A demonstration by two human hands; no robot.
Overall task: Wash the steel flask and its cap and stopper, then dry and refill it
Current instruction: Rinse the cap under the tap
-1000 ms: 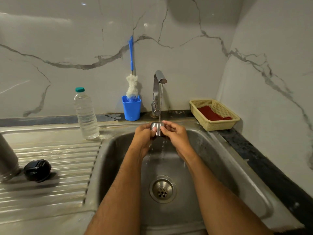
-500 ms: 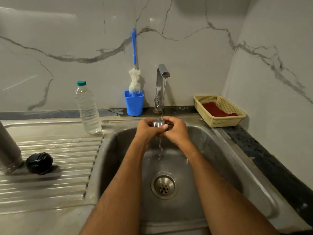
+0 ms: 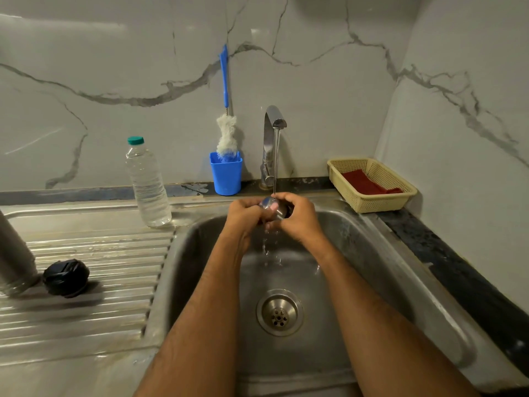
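1. Two hands meet over the sink (image 3: 400, 253), under the tap (image 3: 272, 133), and both hold the small steel cap (image 3: 272, 206) between them.
2. The left hand (image 3: 246, 213) curls its fingers around the left side of the cap; the right hand (image 3: 300, 216) curls around the right side, so only the shiny top of the cap shows.
3. A thin stream of water (image 3: 276, 161) falls from the tap on the cap and drips down into the sink, above the drain (image 3: 280, 312).
4. The steel flask (image 3: 13, 259) stands at the left edge on the ribbed draining board (image 3: 86, 310), partly out of view.
5. The black stopper (image 3: 65, 277) lies just beside the flask on the same board.
6. A clear water bottle (image 3: 147, 184) with a green lid stands behind, near the sink rim.
7. A blue cup (image 3: 226, 177) with a brush (image 3: 226, 110) is at the wall, left of the tap.
8. A yellow basket (image 3: 372, 202) with a red cloth (image 3: 366, 184) sits on the tabletop at the right.
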